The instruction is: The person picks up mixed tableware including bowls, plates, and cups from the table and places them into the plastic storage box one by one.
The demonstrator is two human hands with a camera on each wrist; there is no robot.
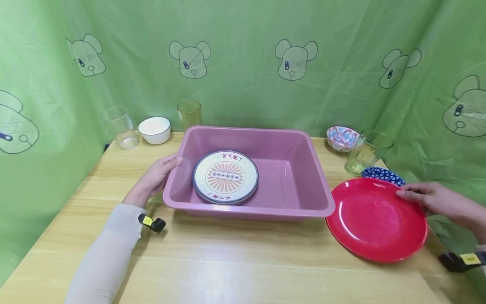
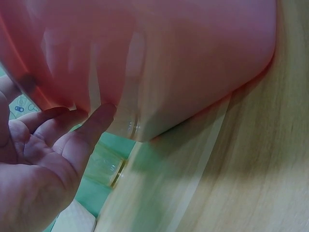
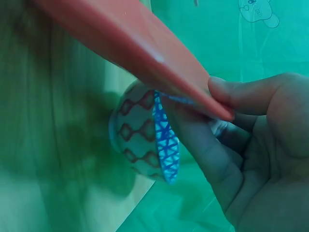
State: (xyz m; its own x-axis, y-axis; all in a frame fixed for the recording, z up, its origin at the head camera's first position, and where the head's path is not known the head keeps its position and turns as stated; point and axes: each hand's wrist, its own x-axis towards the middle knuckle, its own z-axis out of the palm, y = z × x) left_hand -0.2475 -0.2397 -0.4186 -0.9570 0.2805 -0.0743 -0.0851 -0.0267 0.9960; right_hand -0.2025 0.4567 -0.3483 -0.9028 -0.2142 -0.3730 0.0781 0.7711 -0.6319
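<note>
The right hand (image 1: 433,198) pinched the big, round, shiny red plate (image 1: 376,223) by its edge, thumb on top and fingers under, just right of the pink plastic tub (image 1: 250,211). The left hand (image 1: 157,175) held the tub's left rim. To me, doing this well meant a firm pinch, since only one side was gripped and the far side might dip. The small bowl with a blue-and-white inside (image 1: 383,175) sat partly under the plate's edge; I couldn't tell if they touched. The tall, see-through green glass (image 1: 364,154) stood close too, so bumping was easy. A steady left hand would stop the tub sliding on the wooden table (image 1: 228,261), with the stacked, round, blue-rimmed cream plates (image 1: 226,177) in its left half.
</note>
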